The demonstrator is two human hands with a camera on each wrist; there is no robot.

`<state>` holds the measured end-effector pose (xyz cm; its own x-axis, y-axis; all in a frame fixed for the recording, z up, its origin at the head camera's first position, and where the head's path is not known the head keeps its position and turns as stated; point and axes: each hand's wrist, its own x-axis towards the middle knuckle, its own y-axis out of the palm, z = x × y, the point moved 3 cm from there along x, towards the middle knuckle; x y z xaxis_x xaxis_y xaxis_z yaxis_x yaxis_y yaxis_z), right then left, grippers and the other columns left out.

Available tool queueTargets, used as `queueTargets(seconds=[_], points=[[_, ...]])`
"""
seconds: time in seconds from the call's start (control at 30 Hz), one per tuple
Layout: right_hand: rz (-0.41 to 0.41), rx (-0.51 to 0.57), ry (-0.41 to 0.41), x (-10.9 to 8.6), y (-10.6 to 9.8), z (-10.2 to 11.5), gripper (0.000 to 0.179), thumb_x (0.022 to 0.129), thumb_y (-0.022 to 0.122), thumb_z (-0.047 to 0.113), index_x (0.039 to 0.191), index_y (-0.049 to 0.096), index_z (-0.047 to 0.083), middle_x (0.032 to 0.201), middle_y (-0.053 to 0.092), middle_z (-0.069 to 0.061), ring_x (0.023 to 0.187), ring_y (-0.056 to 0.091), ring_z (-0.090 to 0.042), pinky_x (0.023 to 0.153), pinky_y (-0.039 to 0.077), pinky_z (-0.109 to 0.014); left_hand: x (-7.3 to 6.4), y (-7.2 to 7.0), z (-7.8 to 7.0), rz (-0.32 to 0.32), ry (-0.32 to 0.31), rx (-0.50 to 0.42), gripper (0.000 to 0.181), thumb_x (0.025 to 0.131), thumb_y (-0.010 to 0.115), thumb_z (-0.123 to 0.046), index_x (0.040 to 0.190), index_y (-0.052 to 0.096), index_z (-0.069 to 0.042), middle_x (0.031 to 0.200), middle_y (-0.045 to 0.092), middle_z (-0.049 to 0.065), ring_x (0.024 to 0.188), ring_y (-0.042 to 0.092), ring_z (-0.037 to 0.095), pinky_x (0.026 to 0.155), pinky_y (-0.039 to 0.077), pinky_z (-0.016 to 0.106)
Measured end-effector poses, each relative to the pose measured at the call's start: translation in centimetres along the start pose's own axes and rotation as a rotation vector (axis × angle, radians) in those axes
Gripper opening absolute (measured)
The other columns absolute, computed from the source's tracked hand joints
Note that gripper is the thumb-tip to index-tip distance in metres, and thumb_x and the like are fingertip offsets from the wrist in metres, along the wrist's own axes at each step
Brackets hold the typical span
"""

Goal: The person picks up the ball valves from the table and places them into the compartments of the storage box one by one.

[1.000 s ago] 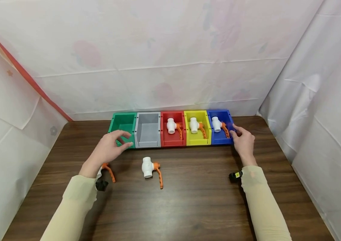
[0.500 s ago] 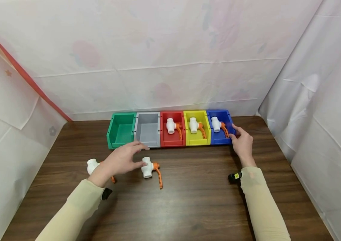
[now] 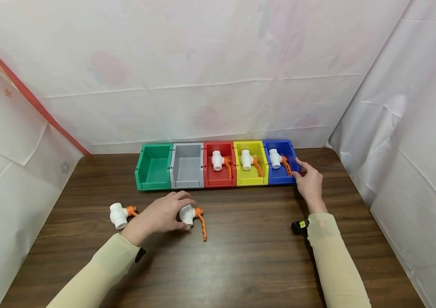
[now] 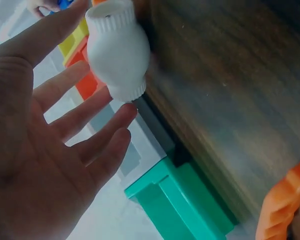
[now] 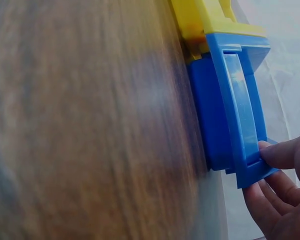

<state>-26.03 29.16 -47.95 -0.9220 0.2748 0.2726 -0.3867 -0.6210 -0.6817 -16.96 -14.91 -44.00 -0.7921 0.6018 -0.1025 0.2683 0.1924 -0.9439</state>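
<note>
Left hand: moved right to the white ball valve, fingers spread around it, no firm grip
Right hand: unmoved, pinching blue bin

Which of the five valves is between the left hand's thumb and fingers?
The loose valve in front of the gray bin. The other loose valve lies farther left; the remaining three valves occupy the red bin, yellow bin and blue bin.
</note>
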Motion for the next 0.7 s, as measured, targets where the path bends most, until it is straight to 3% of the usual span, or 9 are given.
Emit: queueTargets(seconds=[0.33,0.7], points=[[0.014,-0.001,0.007,-0.1,0.1,0.2,0.047,0.093,0.071,0.008,0.139,0.062,0.015,0.097,0.066,-0.017,0.083,0.056,-0.03,0.072,0.044,-0.038,0.3,1.0,-0.3,0.055,-0.026,0.049,0.059,0.078,0.087,-0.034,0.131,0.066,-0.019,0.133,0.059,0.003,0.119,0.054,0.027,0.094,0.051,0.048],[0.018,0.004,0.02,-0.1,0.1,0.2,0.047,0.094,0.069,0.008,0.14,0.061,0.016,0.099,0.066,-0.018,0.085,0.057,-0.031,0.074,0.047,-0.04,0.3,1.1,-0.6,0.049,0.058,0.102,0.043,0.084,0.082,-0.027,0.125,0.073,-0.024,0.132,0.063,0.002,0.117,0.055,0.026,0.086,0.055,0.045]])
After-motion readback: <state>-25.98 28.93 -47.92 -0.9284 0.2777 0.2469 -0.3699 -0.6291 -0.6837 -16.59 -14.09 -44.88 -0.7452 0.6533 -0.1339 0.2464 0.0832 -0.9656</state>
